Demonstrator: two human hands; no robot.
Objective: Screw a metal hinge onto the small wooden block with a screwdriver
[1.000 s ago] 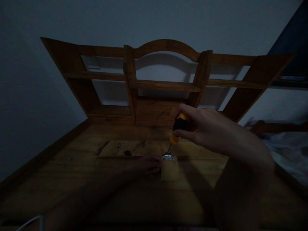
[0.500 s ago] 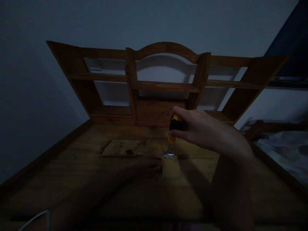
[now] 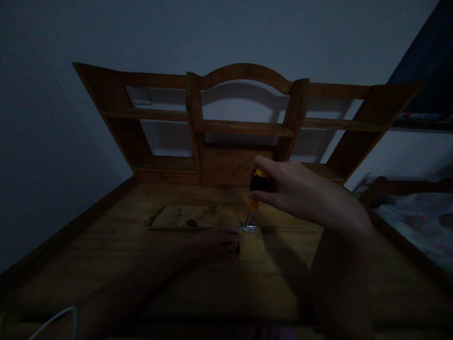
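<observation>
My right hand point(image 3: 283, 182) is closed round the yellow and black handle of a screwdriver point(image 3: 253, 204). The tool leans slightly, its metal shaft running down to the left side of a small silver hinge point(image 3: 250, 228). That hinge lies along the far edge of a small pale wooden block point(image 3: 252, 245) on the desk. At the block's left edge is my left hand point(image 3: 224, 238), its fingers bent and closed against the wood near the hinge. Dim light blurs those fingertips. The screw under the screwdriver tip is too small to make out.
A longer pale board point(image 3: 187, 216) with rough, dark patches lies left of the hinge on the wooden desk point(image 3: 159, 264). Behind stands a wooden shelf unit point(image 3: 244, 126) against the wall. A white cord point(image 3: 53, 321) shows at the lower left, by my left forearm.
The whole view has shifted very slightly. My right hand keeps its grip on the screwdriver at the hinge, and my left hand stays at the block.
</observation>
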